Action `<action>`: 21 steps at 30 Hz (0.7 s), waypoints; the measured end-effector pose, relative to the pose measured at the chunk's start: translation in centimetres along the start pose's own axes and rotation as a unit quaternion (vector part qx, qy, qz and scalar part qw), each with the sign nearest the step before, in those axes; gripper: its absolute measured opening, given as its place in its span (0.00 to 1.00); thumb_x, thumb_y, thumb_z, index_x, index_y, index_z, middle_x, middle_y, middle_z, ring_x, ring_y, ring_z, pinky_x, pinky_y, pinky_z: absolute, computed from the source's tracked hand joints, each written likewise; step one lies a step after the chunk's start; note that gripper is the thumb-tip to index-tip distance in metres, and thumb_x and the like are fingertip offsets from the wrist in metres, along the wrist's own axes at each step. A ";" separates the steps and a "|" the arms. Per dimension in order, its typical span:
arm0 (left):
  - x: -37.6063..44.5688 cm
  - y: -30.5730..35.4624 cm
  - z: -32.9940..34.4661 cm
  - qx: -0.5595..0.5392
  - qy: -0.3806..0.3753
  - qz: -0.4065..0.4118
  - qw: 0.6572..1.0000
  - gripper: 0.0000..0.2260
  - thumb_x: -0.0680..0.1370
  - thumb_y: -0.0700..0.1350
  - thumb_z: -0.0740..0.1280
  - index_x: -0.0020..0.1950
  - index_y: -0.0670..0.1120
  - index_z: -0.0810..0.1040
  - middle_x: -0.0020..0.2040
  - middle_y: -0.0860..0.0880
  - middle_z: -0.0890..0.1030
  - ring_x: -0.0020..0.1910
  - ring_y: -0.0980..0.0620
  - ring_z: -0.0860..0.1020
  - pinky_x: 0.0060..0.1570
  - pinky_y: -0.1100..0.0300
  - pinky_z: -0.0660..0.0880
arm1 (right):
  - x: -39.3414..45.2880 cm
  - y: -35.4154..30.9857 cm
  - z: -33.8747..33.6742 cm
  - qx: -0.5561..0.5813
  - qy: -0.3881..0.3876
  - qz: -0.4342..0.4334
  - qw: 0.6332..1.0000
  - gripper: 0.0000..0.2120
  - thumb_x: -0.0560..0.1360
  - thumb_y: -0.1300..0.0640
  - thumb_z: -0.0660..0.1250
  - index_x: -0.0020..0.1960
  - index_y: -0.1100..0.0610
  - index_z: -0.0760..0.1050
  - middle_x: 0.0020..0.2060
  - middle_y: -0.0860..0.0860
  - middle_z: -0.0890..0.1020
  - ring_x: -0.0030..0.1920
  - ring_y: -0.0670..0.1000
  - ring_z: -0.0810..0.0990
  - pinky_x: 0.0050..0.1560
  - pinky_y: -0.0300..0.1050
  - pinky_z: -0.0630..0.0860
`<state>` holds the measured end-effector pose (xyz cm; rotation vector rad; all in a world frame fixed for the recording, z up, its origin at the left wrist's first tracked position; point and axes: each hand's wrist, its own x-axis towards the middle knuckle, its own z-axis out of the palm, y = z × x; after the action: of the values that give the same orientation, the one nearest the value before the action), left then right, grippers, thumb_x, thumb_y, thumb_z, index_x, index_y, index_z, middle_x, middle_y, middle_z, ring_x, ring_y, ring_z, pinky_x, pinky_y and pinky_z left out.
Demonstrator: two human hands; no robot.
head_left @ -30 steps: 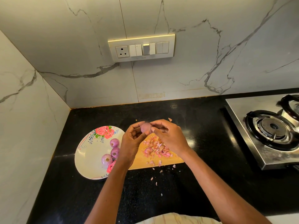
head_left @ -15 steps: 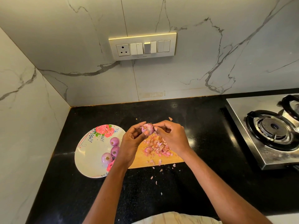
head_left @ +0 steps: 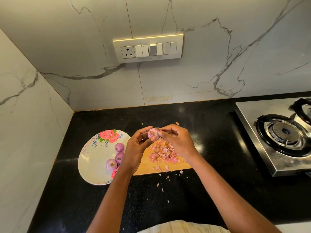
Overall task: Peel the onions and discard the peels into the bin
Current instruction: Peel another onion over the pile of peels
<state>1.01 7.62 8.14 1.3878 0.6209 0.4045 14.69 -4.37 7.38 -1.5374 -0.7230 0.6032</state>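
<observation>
Nearest on the black tabletop (head_left: 210,190) lie a few stray flakes of skin, just off the near edge of the wooden cutting board (head_left: 148,167). On the board sits a loose heap of pink onion peels (head_left: 164,153), so a good share of the peeling looks done, yet none of it has gone to a bin, and no bin is in view.

To the left, touching the board's edge, the flowered plate (head_left: 94,158) holds three peeled onions (head_left: 117,156) close together on its right side.

Above the far part of the board, both hands meet around one small onion (head_left: 153,133). The left hand (head_left: 134,148) cradles it in curled fingertips, while the right hand (head_left: 178,142) pinches at its top, apparently working skin loose. This onion looks partly peeled.

Farther right stands a steel gas stove (head_left: 279,137); on the far wall is a switch panel (head_left: 148,48).

What remains, by my reading: finishing this onion, then gathering the peels for disposal.
</observation>
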 end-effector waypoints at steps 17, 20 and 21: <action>-0.2 0.5 0.0 -0.064 -0.003 -0.024 0.998 0.21 0.73 0.44 0.73 0.66 0.52 0.78 0.62 0.47 0.82 0.61 0.48 0.81 0.57 0.56 0.80 | 0.3 1.0 -0.7 -0.198 0.015 -0.004 0.980 0.11 0.80 0.56 0.70 0.61 0.52 0.82 0.56 0.45 0.83 0.53 0.38 0.81 0.55 0.34 0.78; -0.2 0.2 -0.1 -0.001 0.001 0.003 1.000 0.21 0.73 0.48 0.73 0.66 0.54 0.79 0.62 0.49 0.81 0.60 0.50 0.81 0.56 0.58 0.80 | 0.5 -0.2 -0.5 -0.140 -0.012 -0.022 0.990 0.11 0.80 0.52 0.70 0.61 0.52 0.82 0.54 0.43 0.84 0.53 0.36 0.82 0.53 0.34 0.79; -0.2 0.1 -0.1 0.014 -0.001 0.013 1.000 0.20 0.74 0.49 0.73 0.66 0.54 0.78 0.62 0.51 0.81 0.60 0.52 0.81 0.55 0.59 0.80 | 0.5 -0.5 -0.4 -0.121 -0.021 -0.026 0.992 0.11 0.80 0.52 0.70 0.61 0.52 0.82 0.54 0.43 0.85 0.54 0.38 0.82 0.54 0.36 0.81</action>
<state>0.81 7.61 8.27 1.4238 0.6105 0.4164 15.30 -4.26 7.93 -1.7280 -0.8911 0.5240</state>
